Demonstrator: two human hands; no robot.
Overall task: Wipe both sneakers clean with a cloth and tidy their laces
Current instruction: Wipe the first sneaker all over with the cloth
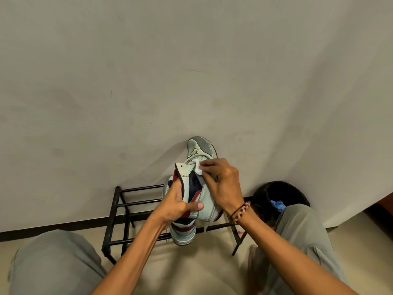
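A pale grey high-top sneaker (202,150) with navy and red panels is held up in front of the wall, toe pointing away. My left hand (180,204) grips its collar, fingers inside the opening and thumb across the side. My right hand (221,179) pinches a small white cloth (198,168) and presses it against the laces near the tongue. The second sneaker (184,233) stands below on the rack, mostly hidden behind my left hand and the held shoe. A loose lace end (205,226) hangs down under the held sneaker.
A black metal shoe rack (127,209) stands against the wall. A dark round bin (280,194) with something blue inside sits to its right. My knees in grey trousers (53,262) frame the lower view. A woven bracelet (240,212) circles my right wrist.
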